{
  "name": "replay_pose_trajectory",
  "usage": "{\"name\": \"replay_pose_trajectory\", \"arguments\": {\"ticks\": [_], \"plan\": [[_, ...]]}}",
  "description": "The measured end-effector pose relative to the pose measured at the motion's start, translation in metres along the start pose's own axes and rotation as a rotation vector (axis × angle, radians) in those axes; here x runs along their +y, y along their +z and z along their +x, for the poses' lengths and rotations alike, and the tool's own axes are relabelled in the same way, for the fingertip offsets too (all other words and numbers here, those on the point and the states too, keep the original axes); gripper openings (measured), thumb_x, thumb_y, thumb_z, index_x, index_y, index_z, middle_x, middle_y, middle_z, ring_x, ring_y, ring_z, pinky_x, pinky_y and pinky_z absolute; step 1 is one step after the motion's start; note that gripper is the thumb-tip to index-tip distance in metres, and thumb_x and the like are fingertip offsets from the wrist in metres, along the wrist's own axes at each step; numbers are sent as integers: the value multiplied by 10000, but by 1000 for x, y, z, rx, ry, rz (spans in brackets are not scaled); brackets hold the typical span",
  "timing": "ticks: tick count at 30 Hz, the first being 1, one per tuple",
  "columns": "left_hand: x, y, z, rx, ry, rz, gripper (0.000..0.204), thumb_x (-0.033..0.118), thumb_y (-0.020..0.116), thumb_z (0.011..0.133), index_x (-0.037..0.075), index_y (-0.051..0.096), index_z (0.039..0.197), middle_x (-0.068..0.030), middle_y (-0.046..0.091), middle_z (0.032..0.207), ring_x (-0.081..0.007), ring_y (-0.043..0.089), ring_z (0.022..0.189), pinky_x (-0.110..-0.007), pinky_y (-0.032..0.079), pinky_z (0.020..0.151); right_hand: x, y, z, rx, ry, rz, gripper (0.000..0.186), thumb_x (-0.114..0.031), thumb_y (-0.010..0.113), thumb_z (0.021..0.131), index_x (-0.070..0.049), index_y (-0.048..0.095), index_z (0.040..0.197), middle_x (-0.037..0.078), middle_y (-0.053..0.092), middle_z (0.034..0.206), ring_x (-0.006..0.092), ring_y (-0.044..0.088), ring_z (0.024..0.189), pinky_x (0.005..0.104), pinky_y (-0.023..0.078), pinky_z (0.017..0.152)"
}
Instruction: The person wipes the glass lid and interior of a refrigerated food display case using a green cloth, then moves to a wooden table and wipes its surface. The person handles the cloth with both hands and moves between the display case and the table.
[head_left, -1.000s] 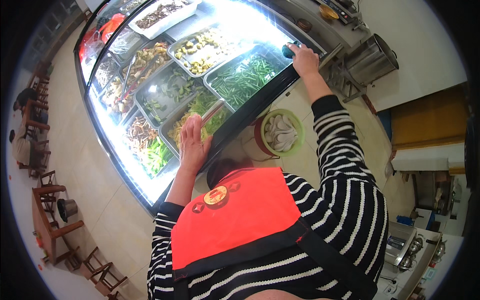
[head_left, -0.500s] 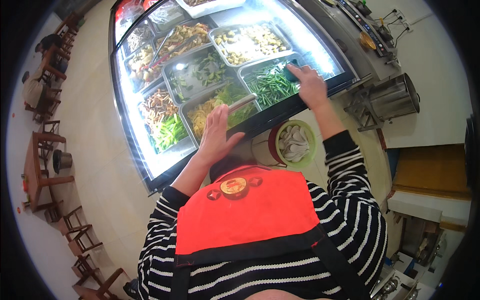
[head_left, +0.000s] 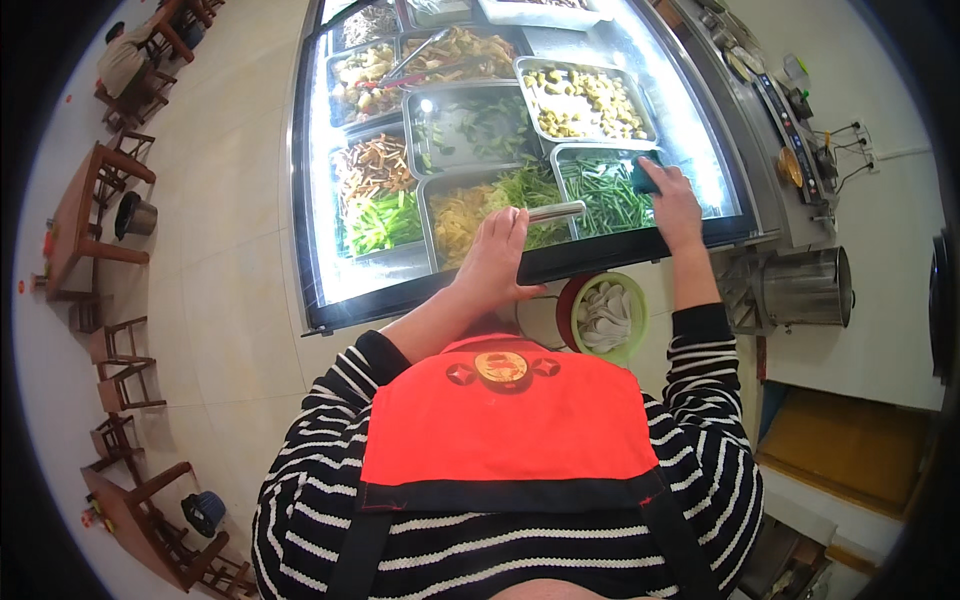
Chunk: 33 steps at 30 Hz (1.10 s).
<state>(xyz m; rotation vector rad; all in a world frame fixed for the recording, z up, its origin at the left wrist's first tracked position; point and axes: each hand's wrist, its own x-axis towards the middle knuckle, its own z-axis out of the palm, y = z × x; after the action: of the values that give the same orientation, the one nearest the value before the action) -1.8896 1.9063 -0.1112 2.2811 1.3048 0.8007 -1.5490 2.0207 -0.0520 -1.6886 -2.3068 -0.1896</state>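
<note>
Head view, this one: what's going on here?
A person in a red apron leans over a lit display case of food trays. The right hand holds a dark green pad, seemingly against the glass above the long green vegetables. The left hand is spread beside the metal handle, apparently touching its end.

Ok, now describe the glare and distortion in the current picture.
Head view: white light washes out strips along both sides of the glass display case, and a small bright spot shows over the tray of green pieces; head view, toward the rim: the corners fall to black, and the wooden tables at left look bent and slanted.
</note>
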Motion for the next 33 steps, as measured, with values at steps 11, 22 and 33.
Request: {"name": "replay_pose_trajectory", "arguments": {"ticks": [11, 22, 33], "plan": [[3, -5, -1, -16, -51, -65, 1118, 430, 889, 682, -25, 313, 1525, -258, 368, 1511, -442, 329, 1421, -494, 303, 1191, -100, 40, 35, 169, -287, 92, 559, -34, 581, 825, -301, 683, 1306, 83, 683, 1145, 326, 653, 1045, 483, 524, 952], [-43, 8, 51, 212, 133, -11, 304, 125, 767, 842, 157, 718, 1140, -77, 624, 1241, -316, 582, 1060, -425, 500, 896, -21, -13, 9, 432, 327, 583, 411, -38, 688, 879, -118, 678, 1283, 135, 714, 1123, 286, 689, 986, 370, 550, 872], [-103, -6, 108, 273, 130, 64, 329, 127, 767, 868, 212, 748, 1185, -34, 664, 1315, -281, 590, 1109, -377, 500, 955, 19, -49, -43, 708, 805, 1846, 268, -7, 647, 931, -50, 624, 1194, 65, 672, 1044, 211, 678, 916, 379, 573, 801]]}}
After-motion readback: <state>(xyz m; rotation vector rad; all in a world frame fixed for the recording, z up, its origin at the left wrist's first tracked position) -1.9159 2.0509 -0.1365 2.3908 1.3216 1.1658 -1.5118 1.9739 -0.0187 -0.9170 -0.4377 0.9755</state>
